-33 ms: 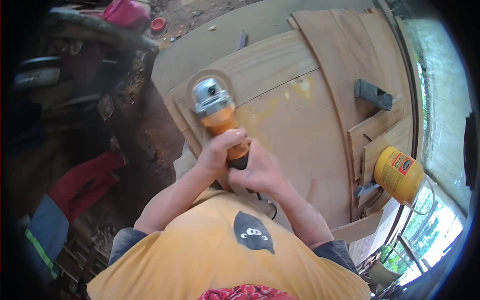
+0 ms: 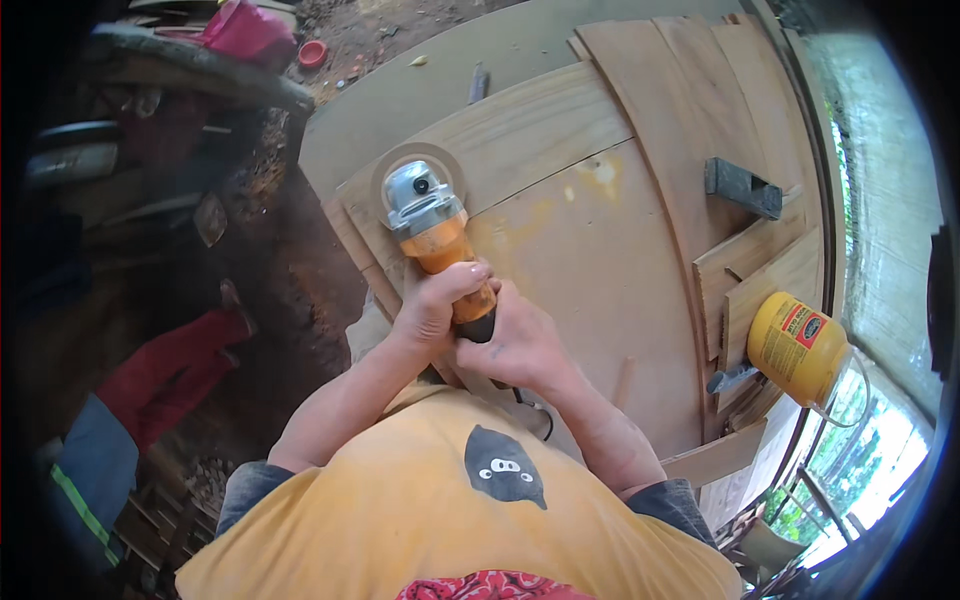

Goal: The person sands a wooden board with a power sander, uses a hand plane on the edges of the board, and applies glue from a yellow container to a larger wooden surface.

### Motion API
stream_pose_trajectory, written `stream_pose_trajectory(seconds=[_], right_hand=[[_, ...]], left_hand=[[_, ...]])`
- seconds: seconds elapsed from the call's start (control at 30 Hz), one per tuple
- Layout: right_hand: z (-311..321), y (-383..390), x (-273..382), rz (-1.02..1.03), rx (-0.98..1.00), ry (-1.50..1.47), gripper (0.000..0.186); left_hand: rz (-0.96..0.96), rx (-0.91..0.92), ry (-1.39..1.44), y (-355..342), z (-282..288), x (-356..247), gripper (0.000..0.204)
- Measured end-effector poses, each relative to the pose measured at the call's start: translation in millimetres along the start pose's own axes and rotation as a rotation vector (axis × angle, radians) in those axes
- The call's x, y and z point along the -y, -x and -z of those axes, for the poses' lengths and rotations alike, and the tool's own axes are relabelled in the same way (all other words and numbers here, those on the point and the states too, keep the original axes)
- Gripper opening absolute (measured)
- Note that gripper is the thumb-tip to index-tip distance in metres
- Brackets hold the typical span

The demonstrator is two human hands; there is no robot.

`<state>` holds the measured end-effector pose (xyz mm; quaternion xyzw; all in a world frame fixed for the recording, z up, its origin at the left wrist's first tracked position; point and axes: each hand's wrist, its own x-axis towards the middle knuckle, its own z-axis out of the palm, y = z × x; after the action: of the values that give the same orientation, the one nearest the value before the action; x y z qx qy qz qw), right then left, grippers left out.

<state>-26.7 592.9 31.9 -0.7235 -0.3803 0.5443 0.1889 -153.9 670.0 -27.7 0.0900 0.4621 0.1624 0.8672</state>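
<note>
My left hand (image 2: pixel 438 305) is wrapped round the body of an orange angle grinder (image 2: pixel 440 243) with a silver head and a round disc. My right hand (image 2: pixel 515 340) grips its rear, near the black end, from the other side. The disc lies over the left part of a pale plywood panel (image 2: pixel 580 250) with a long dark seam and yellowish stains, so whether it touches the wood cannot be seen. A dark cord hangs below my hands.
Stacked boards (image 2: pixel 690 90) line the right, carrying a hand plane (image 2: pixel 742 188) and a yellow tub (image 2: pixel 790 350). A person in red trousers (image 2: pixel 160 380) is at lower left. A pink bag (image 2: pixel 240 30) and red bowl (image 2: pixel 312 55) lie at top left.
</note>
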Motion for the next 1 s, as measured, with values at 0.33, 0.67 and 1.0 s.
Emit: stream_pose_trajectory(seconds=[0.33,0.67,1.0], right_hand=[[75.3,-30.5,-46.4,-0.199,-0.331,-0.219,0.044],[90.8,-31.7,-66.9,-0.201,-0.31,-0.256,0.059],[104.3,-50.7,-66.2,-0.175,-0.31,-0.241,0.074]], left_hand=[[-0.214,0.289,-0.341,-96.2,-107.5,3.3,0.026],[-0.185,0.293,-0.398,-112.2,-127.8,4.2,0.027],[-0.167,0.291,-0.367,-117.4,-141.5,-14.5,0.03]])
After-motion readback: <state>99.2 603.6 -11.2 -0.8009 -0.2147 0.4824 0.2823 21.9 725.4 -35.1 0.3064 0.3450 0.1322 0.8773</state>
